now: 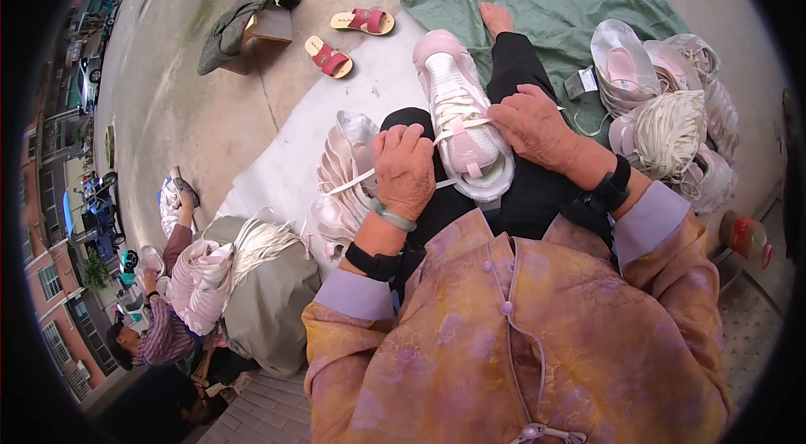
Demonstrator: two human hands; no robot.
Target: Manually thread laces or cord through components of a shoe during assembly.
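Note:
A pink and white sneaker (447,75) lies over my lap, toe pointing away from me. White lace (457,101) crosses its front, and the pink tongue (472,147) shows near the ankle opening. Left of the shoe, my left hand (405,171) is closed on a lace that runs from the eyelets, with a loose end trailing out to the left. On the other side my right hand (536,129) pinches the lace close to the upper eyelets. Its fingertips are partly hidden behind the hand.
Shoe uppers (621,66) and a bundle of white laces (669,133) are heaped at right, near a bottle (745,238). More uppers (348,150) lie left of my knee. Red slippers (368,21) and a box (269,24) stand ahead. Another person (164,331) sits at far left.

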